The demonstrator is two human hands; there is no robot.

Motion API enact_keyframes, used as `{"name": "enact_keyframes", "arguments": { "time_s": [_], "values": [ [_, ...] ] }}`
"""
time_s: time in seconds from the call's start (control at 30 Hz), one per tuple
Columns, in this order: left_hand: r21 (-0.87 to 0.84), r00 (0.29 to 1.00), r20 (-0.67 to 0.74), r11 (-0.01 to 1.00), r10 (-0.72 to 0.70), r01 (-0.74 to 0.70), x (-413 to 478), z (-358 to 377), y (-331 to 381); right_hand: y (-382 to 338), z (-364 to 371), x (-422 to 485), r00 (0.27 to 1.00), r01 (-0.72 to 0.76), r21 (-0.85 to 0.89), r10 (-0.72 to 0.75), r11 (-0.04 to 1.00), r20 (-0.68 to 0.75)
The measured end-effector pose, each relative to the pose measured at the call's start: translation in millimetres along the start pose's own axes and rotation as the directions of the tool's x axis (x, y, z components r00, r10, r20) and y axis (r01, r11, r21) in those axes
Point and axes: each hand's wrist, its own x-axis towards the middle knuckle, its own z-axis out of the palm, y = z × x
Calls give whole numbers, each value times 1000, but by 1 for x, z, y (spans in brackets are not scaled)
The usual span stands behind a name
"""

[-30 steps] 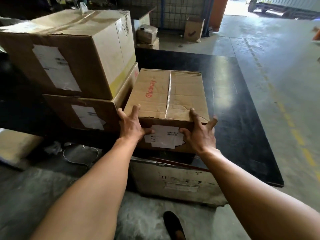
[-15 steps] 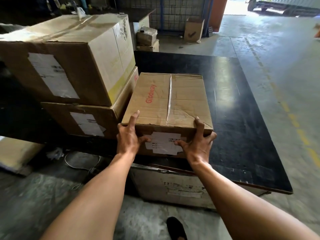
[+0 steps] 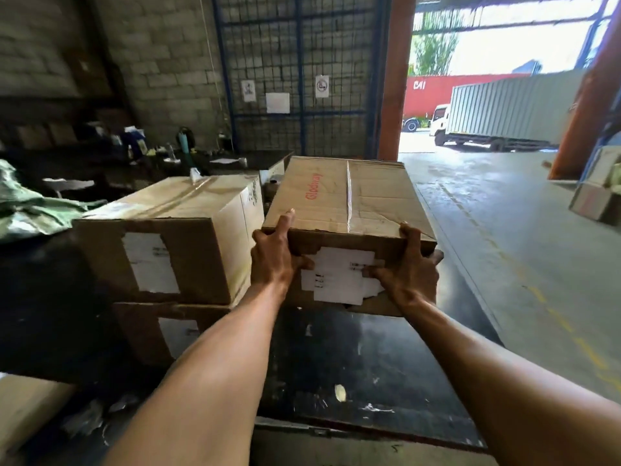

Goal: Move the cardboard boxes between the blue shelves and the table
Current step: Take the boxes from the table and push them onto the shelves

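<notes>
A cardboard box (image 3: 349,200) with red lettering on its taped top and a torn white label on its near face is lifted clear of the black table (image 3: 363,361). My left hand (image 3: 274,253) grips its near left corner, index finger stretched along the top. My right hand (image 3: 408,267) grips the near right corner, thumb on the label. Left of it a large cardboard box (image 3: 174,237) with a white label sits stacked on a lower box (image 3: 161,331).
A blue wire-mesh partition (image 3: 299,72) stands behind, beside an orange post (image 3: 396,79) and an open doorway with a truck (image 3: 497,112) outside. A cluttered dark bench (image 3: 141,159) is far left. Another cardboard box (image 3: 598,193) sits at right above concrete floor (image 3: 504,247).
Both hands have raised the box off the table, and my view has tilted up from the tabletop toward the mesh wall and doorway.
</notes>
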Motion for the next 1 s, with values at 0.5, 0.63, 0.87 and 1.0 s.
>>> {"name": "enact_keyframes", "arguments": {
  "time_s": [0.5,0.63,0.87,1.0],
  "values": [
    [467,783,-455,862,425,-197,6,-210,147,-218,-46,23,938,345,329,-327,879,-111],
    [585,723,-555,811,411,-12,-24,-279,132,-269,-9,-12,897,389,453,-441,802,11],
    [580,574,-769,685,282,441,-114,-370,109,-343,54,-90,711,367,672,-660,643,242],
    [452,391,-887,640,247,621,-167,-378,113,-365,63,-132,551,348,764,-778,543,302]
  ]
}}
